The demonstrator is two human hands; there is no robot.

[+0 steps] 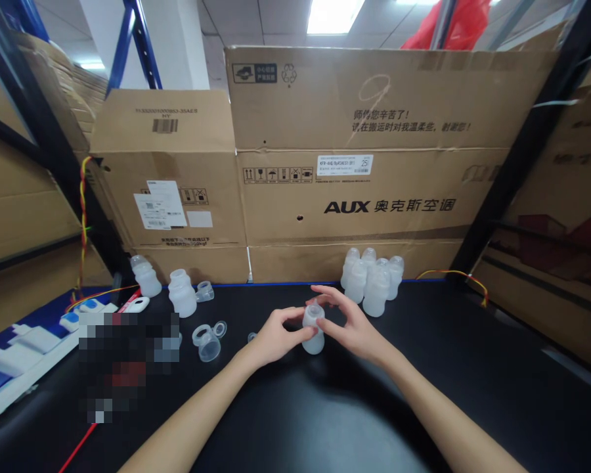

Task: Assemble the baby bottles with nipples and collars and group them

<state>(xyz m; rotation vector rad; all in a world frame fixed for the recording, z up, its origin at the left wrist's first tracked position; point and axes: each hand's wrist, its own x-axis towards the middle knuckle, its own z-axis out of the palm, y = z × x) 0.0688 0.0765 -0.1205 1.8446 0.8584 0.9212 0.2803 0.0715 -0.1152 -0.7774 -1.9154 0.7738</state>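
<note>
Far to the left of my hands, a white power strip (32, 341) lies along the edge of the black table (473, 394), with a blurred patch beside it that I cannot make out. Nearer, still left of my left hand, two frosted plastic bottles (182, 293) stand upright, and a loose clear cap (208, 341) lies on the table between them and my hand.

My left hand (274, 336) is closed around the left side of a small frosted bottle (314, 328), thumb and fingers pinching it near the top. My right hand (350, 323) meets it from the other side, fingers curled over the bottle's cap end and thumb under it. Both hands are together, clamped on this one bottle, which sits between them, its base close to the table; I cannot tell whether it touches.

Just beyond my right hand, a cluster of capped bottles (372, 279) stands upright. Behind everything, large cardboard boxes (354, 151) form a wall.
</note>
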